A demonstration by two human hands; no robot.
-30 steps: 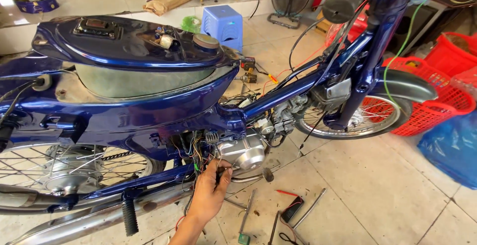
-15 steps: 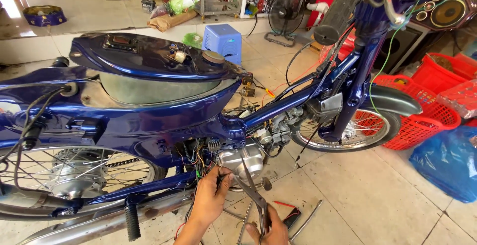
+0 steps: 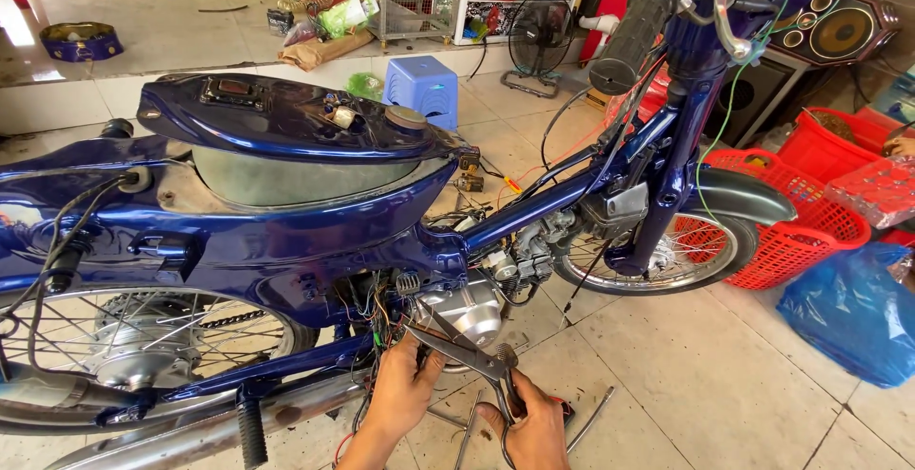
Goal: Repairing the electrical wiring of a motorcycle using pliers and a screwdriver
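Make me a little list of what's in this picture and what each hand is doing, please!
place: tiled workshop floor
main thing: blue motorbike, seat off
left hand: at the wires beside the silver engine
right hand: grips scissors, blades open, pointing at the wires
nearby: blue stool, red baskets, fan, blue bag

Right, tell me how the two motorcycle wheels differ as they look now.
The front wheel is turned aside and shows its rim and tyre under a dark mudguard; the rear wheel lies side-on, its upper part hidden by the blue frame. The rear wheel shows a large silver hub and a chain; the front wheel's hub is hidden behind the fork. Both have wire spokes.
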